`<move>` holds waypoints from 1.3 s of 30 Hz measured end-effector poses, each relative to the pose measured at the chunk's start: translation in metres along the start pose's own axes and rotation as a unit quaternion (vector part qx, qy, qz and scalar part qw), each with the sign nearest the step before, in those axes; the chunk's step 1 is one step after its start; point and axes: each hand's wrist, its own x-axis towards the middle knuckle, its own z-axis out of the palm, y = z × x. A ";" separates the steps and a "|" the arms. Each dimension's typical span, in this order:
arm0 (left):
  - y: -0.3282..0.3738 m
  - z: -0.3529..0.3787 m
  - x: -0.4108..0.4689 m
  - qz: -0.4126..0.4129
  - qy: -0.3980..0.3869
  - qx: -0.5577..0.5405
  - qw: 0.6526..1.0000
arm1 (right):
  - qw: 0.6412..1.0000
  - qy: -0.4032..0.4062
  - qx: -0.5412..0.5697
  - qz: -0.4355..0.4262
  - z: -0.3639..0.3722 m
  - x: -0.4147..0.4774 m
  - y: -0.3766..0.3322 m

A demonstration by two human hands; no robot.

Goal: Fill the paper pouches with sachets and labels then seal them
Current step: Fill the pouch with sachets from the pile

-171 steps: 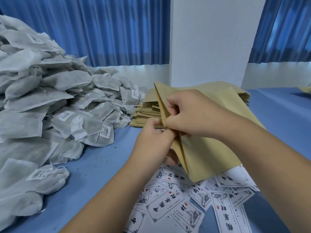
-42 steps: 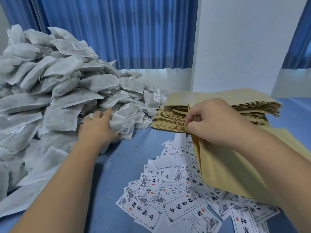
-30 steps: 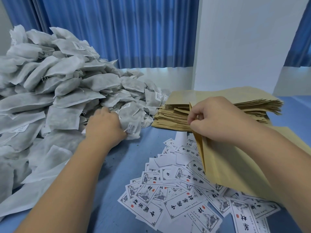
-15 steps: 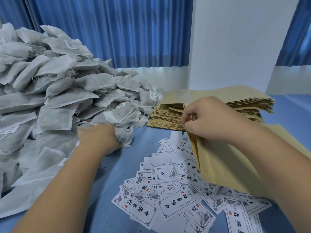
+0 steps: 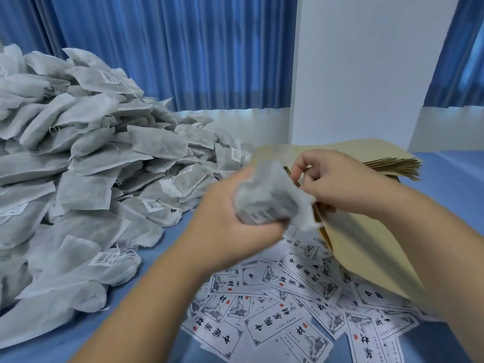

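Above the blue tabletop (image 5: 450,184), centre: left hand (image 5: 230,226) gripping one grey sachet (image 5: 269,197), blurred, its end at the mouth of a tan pouch (image 5: 366,244); right hand (image 5: 337,184) pinching that pouch's upper edge. Left: sachet heap (image 5: 78,179). Beneath the hands: scattered printed labels (image 5: 288,310). Behind: pouch stack (image 5: 392,163).
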 end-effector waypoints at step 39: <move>-0.009 0.017 0.001 -0.133 -0.133 -0.235 0.954 | 0.988 -0.154 -0.006 0.026 -0.029 -0.016 -0.008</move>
